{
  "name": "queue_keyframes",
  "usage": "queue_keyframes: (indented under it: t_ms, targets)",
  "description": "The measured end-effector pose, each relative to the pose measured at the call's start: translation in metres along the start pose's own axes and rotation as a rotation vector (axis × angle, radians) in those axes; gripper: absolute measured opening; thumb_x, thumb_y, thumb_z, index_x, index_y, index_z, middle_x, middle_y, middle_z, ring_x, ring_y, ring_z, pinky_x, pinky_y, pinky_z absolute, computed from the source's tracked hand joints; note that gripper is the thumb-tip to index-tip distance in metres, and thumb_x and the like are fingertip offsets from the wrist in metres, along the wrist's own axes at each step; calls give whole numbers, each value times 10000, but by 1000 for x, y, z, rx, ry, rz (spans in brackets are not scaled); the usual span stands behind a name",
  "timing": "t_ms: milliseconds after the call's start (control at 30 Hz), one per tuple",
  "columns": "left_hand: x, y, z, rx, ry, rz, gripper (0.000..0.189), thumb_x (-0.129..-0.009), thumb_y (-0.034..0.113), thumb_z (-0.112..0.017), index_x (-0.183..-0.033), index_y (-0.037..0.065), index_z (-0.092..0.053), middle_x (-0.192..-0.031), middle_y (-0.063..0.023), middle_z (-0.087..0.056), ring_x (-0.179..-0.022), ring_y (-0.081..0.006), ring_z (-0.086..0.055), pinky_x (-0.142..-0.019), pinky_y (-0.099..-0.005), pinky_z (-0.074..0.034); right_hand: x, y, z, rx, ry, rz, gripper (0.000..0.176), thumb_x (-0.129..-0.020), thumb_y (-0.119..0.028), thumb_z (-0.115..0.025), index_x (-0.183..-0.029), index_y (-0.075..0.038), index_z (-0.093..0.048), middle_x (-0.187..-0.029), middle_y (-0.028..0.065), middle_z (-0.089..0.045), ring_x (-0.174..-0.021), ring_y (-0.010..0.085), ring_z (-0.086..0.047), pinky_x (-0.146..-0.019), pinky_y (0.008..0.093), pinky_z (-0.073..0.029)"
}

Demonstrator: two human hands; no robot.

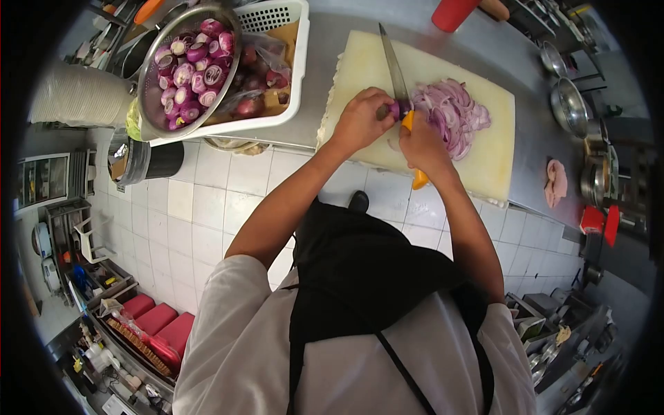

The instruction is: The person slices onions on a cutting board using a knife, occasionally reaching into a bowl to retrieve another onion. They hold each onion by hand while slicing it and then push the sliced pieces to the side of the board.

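Yellow plastic forms the handle of the knife (395, 66), around which the right hand (425, 143) is curled, the blade lying over the pale cutting board (360, 72) with its tip toward the far edge. The left hand (363, 119) pinches a purple onion piece (395, 110) on the board beside the blade; whether the two touch is unclear. Just right of the knife lies a loose heap of sliced onion (458, 114). To the left, a metal colander (148, 111) holds peeled onions (196, 72), tilted over a white plastic basket (302, 55) that contains unpeeled onions (250, 106), a clear bag (271, 57) and brown cardboard. A red container (453, 14) stands beyond the board. Markings on the lower-left shelf items (104, 360) are too small to read.
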State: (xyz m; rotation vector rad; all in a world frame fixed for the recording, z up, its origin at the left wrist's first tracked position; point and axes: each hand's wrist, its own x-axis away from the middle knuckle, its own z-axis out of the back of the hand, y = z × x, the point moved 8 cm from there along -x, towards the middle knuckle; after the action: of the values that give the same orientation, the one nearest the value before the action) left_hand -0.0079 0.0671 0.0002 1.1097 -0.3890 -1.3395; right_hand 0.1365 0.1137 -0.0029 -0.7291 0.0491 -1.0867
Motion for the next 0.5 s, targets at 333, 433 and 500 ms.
queue_keyframes:
  t_ms: [333, 433, 500]
  targets:
    - [1, -1, 2, 23, -6, 13, 261, -835, 80, -774, -1079, -5, -736, -1122, -112, -715, -947, -271, -725, -852, -362, -600, 32, -31, 14, 5, -32, -38, 368, -950, -120, -549, -1221, 114, -460, -883, 320, -697, -602, 376, -716, -598, 461, -584]
    - [1, 0, 3, 23, -2, 28, 254, -842, 87, -773, -1076, -4, -738, -1116, -115, -716, -947, -273, -726, -851, -362, -600, 10, -15, -8, 95, 129, 156, 360, -953, -123, -548, -1211, 114, -462, -851, 319, -696, -602, 383, -715, -597, 466, -581]
    - [3, 2, 1, 12, -11, 31, 251, -844, 90, -775, -1074, -4, -738, -1111, -117, -717, -945, -276, -728, -850, -361, -600, 8, -5, -7, -21, 11, 45, 356, -956, -126, -549, -1206, 112, -463, -835, 319, -694, -604, 388, -715, -592, 471, -577]
